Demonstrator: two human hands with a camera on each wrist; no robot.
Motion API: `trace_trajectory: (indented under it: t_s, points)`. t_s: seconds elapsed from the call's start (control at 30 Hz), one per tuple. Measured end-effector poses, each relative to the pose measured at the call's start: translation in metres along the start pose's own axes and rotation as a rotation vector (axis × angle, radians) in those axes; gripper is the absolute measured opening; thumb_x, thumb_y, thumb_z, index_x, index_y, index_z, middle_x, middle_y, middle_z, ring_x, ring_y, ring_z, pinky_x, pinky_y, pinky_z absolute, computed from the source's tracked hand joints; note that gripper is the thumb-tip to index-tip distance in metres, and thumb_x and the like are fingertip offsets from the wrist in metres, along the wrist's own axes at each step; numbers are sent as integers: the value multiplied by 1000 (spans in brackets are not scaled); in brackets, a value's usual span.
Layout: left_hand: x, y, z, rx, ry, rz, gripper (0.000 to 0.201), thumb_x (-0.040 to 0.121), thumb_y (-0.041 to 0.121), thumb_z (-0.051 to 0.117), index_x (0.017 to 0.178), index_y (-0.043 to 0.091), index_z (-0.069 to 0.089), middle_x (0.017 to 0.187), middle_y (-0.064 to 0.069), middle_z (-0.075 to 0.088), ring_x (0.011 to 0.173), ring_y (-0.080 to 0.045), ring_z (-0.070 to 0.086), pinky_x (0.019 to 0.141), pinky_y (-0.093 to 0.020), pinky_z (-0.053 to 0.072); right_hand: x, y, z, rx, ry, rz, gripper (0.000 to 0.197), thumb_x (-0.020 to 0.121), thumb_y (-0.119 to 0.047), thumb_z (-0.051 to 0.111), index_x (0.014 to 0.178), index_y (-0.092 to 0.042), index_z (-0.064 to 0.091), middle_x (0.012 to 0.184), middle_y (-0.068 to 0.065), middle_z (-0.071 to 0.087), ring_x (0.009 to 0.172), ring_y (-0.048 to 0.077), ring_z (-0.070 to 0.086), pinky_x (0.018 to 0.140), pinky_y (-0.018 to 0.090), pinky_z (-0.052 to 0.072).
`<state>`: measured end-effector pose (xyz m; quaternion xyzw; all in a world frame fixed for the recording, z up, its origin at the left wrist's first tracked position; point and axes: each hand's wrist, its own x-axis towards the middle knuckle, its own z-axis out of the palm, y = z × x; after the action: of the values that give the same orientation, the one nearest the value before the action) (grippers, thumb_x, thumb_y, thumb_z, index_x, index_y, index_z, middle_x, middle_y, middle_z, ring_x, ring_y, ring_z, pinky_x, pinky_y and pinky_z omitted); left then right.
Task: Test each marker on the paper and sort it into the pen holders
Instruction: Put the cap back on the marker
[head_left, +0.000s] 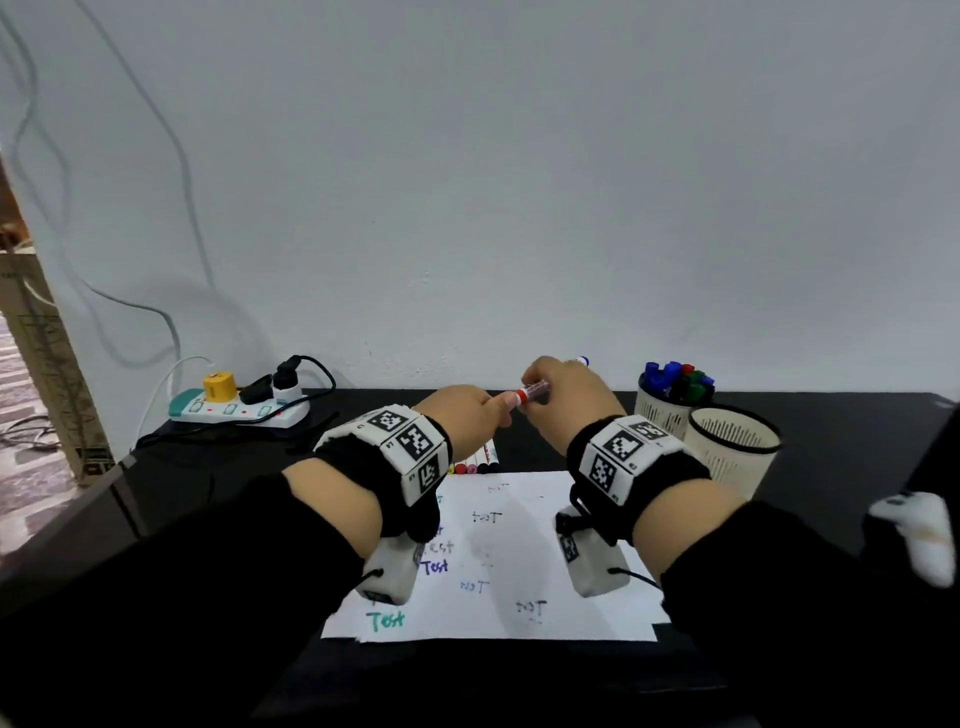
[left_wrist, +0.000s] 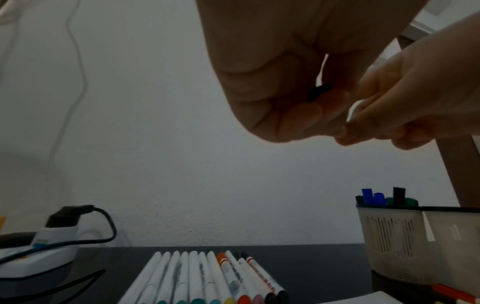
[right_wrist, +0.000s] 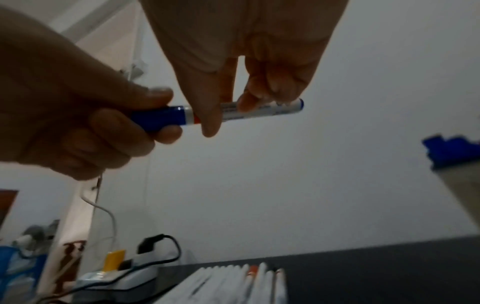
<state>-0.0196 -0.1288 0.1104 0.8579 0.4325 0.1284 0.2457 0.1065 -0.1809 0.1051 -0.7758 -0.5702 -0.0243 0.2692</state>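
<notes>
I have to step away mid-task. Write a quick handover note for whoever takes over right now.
Left hand grips the blue cap; right hand holds the barrel of the marker, raised above the paper.
Far holder already has markers; near holder looks empty.
Paper carries several test marks.
Left: test this marker, sort it, then work through the row of markers on the desk.

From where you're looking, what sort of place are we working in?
Probably a home or office desk against a plain wall: a dark tabletop with a power strip, two pen holders, and test-scribbled paper. Both hands hold a marker.
</notes>
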Motion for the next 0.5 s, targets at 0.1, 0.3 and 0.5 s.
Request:
trace_trajectory:
  t_s: [0.1, 0.3, 0.5]
  points:
    - [10, 13, 11, -28, -30, 45, 57, 99, 51, 15, 111, 16, 59, 88, 2, 65, 88, -18, 59, 81, -29, 41, 1, 21, -13, -102, 16, 79, 16, 94, -17, 46, 110, -14, 47, 99, 10, 57, 92, 30, 57, 71, 32, 41]
    - [37, 24, 60, 271, -214, 20, 61, 98, 53, 19, 144, 15, 31, 148, -8, 36, 136, -26, 34, 111, -38, 26, -4, 74, -46, 50, 148, 324, 15, 96, -17, 41, 109, -9, 42, 87, 11, 55, 80, 32, 56, 68, 32, 41]
    - [58, 42, 110, 466, -388, 53, 65, 98, 51, 23, 149, 11, 17, 155, -11, 16, 141, -28, 24, 113, -40, 23, -12, 122, -65, 96, 216, 465, 12, 97, -26, 41, 101, -16, 44, 89, 4, 52, 81, 24, 49, 73, 30, 39]
